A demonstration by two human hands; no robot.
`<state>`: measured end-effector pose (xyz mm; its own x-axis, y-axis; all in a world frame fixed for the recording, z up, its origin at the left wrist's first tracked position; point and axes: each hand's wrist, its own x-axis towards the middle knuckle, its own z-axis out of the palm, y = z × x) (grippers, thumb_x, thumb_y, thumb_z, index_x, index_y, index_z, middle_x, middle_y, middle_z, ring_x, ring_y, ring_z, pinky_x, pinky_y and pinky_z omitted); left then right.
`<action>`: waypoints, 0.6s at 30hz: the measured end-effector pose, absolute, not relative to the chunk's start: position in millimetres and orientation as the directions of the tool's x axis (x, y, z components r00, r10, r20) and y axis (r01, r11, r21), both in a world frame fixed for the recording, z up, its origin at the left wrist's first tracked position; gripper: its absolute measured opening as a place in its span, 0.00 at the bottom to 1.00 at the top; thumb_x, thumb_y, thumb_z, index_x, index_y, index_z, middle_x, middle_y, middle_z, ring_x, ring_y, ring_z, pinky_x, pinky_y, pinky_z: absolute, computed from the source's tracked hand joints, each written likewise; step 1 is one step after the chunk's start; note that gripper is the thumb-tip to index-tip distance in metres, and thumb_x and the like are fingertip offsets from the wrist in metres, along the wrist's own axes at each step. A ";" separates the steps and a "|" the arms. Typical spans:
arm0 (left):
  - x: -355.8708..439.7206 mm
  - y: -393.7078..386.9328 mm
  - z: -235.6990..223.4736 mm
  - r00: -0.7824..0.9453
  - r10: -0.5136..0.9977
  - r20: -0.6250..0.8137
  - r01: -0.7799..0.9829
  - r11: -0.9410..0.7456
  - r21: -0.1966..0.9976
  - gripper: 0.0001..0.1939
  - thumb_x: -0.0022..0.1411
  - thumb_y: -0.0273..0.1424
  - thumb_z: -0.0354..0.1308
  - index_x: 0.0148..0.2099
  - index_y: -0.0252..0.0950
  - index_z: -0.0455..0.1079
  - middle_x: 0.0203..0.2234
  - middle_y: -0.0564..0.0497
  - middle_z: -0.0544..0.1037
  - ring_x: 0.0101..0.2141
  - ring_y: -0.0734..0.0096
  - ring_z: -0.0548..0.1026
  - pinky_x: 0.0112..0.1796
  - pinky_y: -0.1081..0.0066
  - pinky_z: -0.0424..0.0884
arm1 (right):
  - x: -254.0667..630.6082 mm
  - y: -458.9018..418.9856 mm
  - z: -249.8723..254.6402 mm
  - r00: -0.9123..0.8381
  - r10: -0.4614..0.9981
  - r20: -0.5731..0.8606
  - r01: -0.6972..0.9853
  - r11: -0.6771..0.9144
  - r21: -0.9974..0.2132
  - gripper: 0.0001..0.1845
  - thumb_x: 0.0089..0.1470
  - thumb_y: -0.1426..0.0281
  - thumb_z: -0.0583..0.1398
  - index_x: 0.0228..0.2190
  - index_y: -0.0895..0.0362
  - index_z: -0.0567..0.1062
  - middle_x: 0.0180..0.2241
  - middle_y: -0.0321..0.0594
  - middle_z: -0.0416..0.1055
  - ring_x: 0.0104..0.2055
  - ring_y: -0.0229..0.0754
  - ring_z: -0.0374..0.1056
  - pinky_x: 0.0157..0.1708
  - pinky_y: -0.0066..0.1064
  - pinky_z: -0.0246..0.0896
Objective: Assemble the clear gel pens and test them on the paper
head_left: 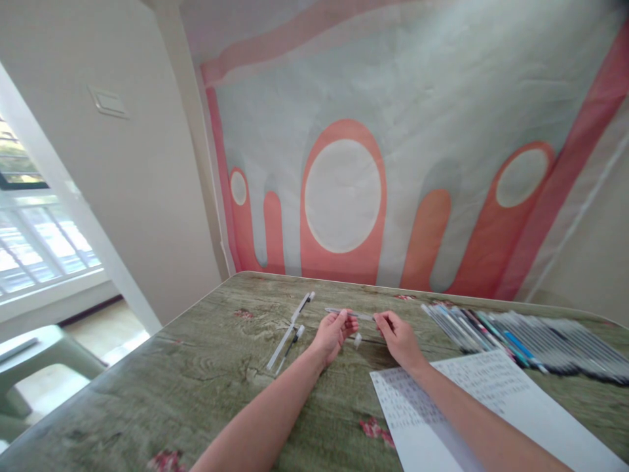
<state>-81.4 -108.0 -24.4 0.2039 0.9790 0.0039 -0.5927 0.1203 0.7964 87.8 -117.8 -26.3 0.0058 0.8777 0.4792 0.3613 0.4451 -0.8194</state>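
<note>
Both of my hands hold one slim clear pen [354, 315] level above the table. My left hand [333, 333] pinches its left part, fingers closed. My right hand [399, 337] pinches its right end, fingers closed too. A small clear cap [357, 339] lies on the table between the hands. To the left of my left hand lie two more pens [291, 330] with white caps, side by side.
A row of several pens [521, 335] lies at the right of the green patterned table [196, 380]. A white sheet with writing [472, 406] lies under my right forearm. A pale green chair [34, 367] stands at the left, by a window.
</note>
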 end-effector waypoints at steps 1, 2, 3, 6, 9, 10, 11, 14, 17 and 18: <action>-81.5 -108.1 -24.6 0.205 0.979 0.005 -0.587 0.119 0.801 0.10 0.54 0.32 0.57 0.36 0.29 0.67 0.25 0.47 0.73 0.26 0.77 0.72 0.32 0.75 0.68 | 87.9 -117.6 -26.6 0.004 0.880 0.476 0.375 0.440 -0.816 0.20 0.52 0.54 0.50 0.23 0.57 0.68 0.17 0.35 0.66 0.20 0.38 0.62 0.22 0.28 0.55; -81.5 -108.2 -24.7 0.205 0.979 0.004 -0.582 0.118 0.805 0.10 0.54 0.32 0.57 0.36 0.29 0.67 0.25 0.47 0.73 0.26 0.76 0.72 0.32 0.75 0.68 | 87.9 -117.4 -27.0 0.002 0.883 0.469 0.381 0.433 -0.817 0.20 0.52 0.54 0.50 0.22 0.57 0.68 0.17 0.35 0.65 0.20 0.38 0.62 0.22 0.27 0.54; -81.3 -108.3 -24.6 0.205 0.979 0.002 -0.576 0.118 0.809 0.11 0.54 0.33 0.57 0.35 0.29 0.67 0.25 0.47 0.73 0.25 0.76 0.72 0.32 0.75 0.68 | 87.9 -117.4 -27.4 -0.003 0.888 0.460 0.382 0.426 -0.820 0.21 0.52 0.54 0.49 0.21 0.56 0.67 0.16 0.35 0.65 0.20 0.38 0.61 0.22 0.27 0.54; -79.9 -109.0 -24.0 0.195 0.981 -0.003 -0.569 0.116 0.814 0.11 0.54 0.33 0.57 0.35 0.29 0.67 0.25 0.48 0.73 0.25 0.77 0.71 0.32 0.75 0.68 | 87.0 -117.8 -28.6 -0.025 0.916 0.400 0.346 0.383 -0.856 0.23 0.53 0.54 0.47 0.19 0.57 0.67 0.16 0.35 0.64 0.19 0.37 0.60 0.21 0.27 0.53; -78.6 -109.3 -23.7 0.183 0.983 -0.006 -0.582 0.114 0.805 0.10 0.54 0.32 0.57 0.35 0.29 0.67 0.25 0.47 0.73 0.25 0.77 0.71 0.32 0.75 0.68 | 85.1 -118.4 -29.2 -0.075 0.920 0.384 0.295 0.388 -0.873 0.23 0.54 0.55 0.45 0.21 0.57 0.67 0.18 0.35 0.65 0.20 0.37 0.60 0.21 0.27 0.54; -78.5 -109.3 -23.9 0.175 0.984 -0.006 -0.590 0.110 0.800 0.10 0.54 0.32 0.57 0.35 0.29 0.67 0.25 0.47 0.73 0.25 0.77 0.72 0.32 0.75 0.68 | 84.4 -118.4 -29.3 -0.085 0.910 0.406 0.288 0.412 -0.864 0.21 0.54 0.55 0.46 0.24 0.57 0.67 0.19 0.35 0.65 0.21 0.37 0.60 0.21 0.27 0.55; -78.6 -109.1 -24.2 0.167 0.986 -0.006 -0.597 0.106 0.795 0.10 0.55 0.32 0.56 0.35 0.29 0.67 0.25 0.47 0.73 0.26 0.77 0.72 0.32 0.75 0.68 | 83.9 -118.2 -29.5 -0.086 0.896 0.436 0.288 0.441 -0.850 0.19 0.54 0.56 0.47 0.26 0.57 0.68 0.21 0.35 0.66 0.22 0.38 0.61 0.23 0.28 0.56; -80.0 -108.1 -25.2 0.150 0.989 0.001 -0.611 0.091 0.787 0.11 0.55 0.33 0.56 0.36 0.29 0.67 0.25 0.48 0.73 0.26 0.77 0.72 0.33 0.75 0.68 | 83.7 -116.8 -30.1 -0.058 0.858 0.511 0.329 0.499 -0.802 0.16 0.53 0.58 0.49 0.33 0.56 0.66 0.26 0.37 0.67 0.26 0.38 0.62 0.27 0.29 0.58; -81.3 -107.1 -25.6 0.168 0.986 0.016 -0.604 0.091 0.792 0.12 0.54 0.33 0.57 0.36 0.29 0.67 0.25 0.47 0.73 0.26 0.76 0.72 0.32 0.75 0.68 | 85.8 -115.2 -30.8 -0.059 0.835 0.548 0.402 0.522 -0.752 0.14 0.54 0.59 0.48 0.32 0.56 0.66 0.26 0.37 0.66 0.26 0.39 0.62 0.28 0.30 0.57; -81.4 -106.9 -25.6 0.177 0.984 0.020 -0.597 0.091 0.797 0.12 0.53 0.33 0.58 0.36 0.29 0.67 0.25 0.47 0.73 0.26 0.76 0.72 0.32 0.75 0.68 | 86.6 -114.9 -31.1 -0.069 0.830 0.553 0.431 0.525 -0.734 0.14 0.55 0.59 0.48 0.31 0.56 0.66 0.25 0.37 0.66 0.26 0.39 0.62 0.27 0.30 0.57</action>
<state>-81.4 -106.9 -25.6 0.1765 0.9841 0.0203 -0.5967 0.0906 0.7973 86.6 -114.9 -31.1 -0.0690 0.8300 0.5535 0.4307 0.5252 -0.7339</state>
